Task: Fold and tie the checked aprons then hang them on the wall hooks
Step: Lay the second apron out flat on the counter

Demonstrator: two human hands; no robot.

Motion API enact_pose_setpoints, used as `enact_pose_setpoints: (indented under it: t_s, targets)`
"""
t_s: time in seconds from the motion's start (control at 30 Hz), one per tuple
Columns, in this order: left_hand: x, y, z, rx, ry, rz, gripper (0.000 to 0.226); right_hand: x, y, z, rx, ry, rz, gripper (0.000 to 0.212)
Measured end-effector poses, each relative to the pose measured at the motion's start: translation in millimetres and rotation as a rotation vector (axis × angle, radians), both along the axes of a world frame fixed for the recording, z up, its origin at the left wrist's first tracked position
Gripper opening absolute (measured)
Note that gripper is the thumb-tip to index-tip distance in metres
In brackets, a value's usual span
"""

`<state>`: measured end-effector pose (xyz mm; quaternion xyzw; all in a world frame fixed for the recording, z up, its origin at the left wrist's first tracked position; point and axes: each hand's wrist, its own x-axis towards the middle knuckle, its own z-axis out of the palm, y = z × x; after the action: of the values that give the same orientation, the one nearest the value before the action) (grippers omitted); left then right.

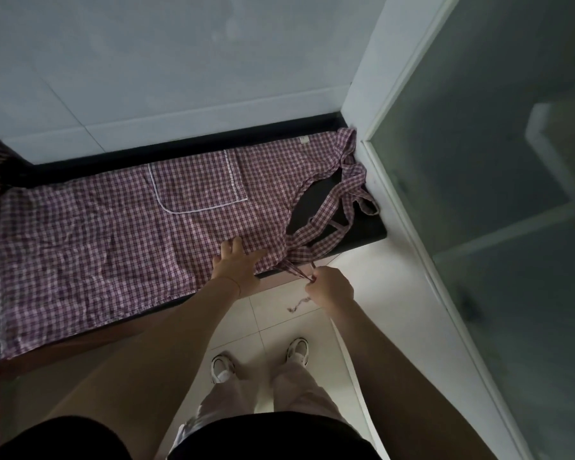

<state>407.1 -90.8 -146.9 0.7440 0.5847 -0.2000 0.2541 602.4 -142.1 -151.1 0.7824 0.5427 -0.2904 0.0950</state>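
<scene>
Right, your purple-and-white checked cotton apron (113, 234) lies spread flat along the dark countertop (365, 227), white-trimmed pocket (196, 184) facing up, its straps (342, 200) looped in a loose tangle at the end by the frosted glass door (495, 161). Your left hand (234, 265) presses the near hem with fingers spread, while your right hand (329, 287) pinches a narrow checked tie (296, 270) just off the counter edge.

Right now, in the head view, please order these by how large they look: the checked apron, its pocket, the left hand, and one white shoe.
1. checked apron, the largest by far.
2. pocket.
3. left hand.
4. white shoe.
The shoe is farther from the camera than the hand, so their order is unsure.
</scene>
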Motion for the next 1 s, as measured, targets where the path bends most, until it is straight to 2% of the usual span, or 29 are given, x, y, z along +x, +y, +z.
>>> enact_pose_setpoints:
  t_s: [0.1,0.17,0.23,0.3,0.43,0.57,0.63,0.67,0.73,0.87,0.93,1.0]
  targets:
    - [2,0,-2,-0.002,0.009,0.011,0.065,15,-11,4,-0.155,-0.043,-0.022,0.030]
    - [3,0,-2,-0.009,0.011,0.018,0.067,24,-21,9,-0.395,-0.045,0.069,0.035]
    - [4,-1,0,-0.024,0.000,0.033,0.068,32,-28,20,-0.564,0.036,0.079,0.028]
    - [5,-2,0,-0.026,-0.007,0.043,0.068,36,-27,31,-0.599,0.112,0.073,0.020]
    - [8,-4,-4,-0.005,0.006,0.053,0.068,24,-5,25,-0.418,0.058,0.082,0.022]
    - [13,-6,-4,0.016,-0.009,0.104,0.057,17,19,11,-0.020,0.332,-0.223,0.013]
    - [13,-6,-3,0.042,-0.030,0.170,0.045,16,28,13,0.119,0.465,-0.457,0.029]
    - [13,-5,-4,0.051,-0.034,0.206,0.041,18,31,12,0.145,0.513,-0.591,0.038]
    - [14,-5,-6,0.050,-0.034,0.256,0.037,22,41,9,0.040,0.573,-0.796,0.043]
    - [16,-6,-12,0.082,-0.032,0.281,0.048,38,67,5,-0.144,0.600,-0.894,0.027]
    - [15,-6,-14,0.115,-0.027,0.303,0.053,44,80,11,-0.091,0.771,-0.964,0.017]
    - [15,-5,-16,0.128,-0.018,0.323,0.051,56,84,13,0.048,0.970,-1.029,0.013]
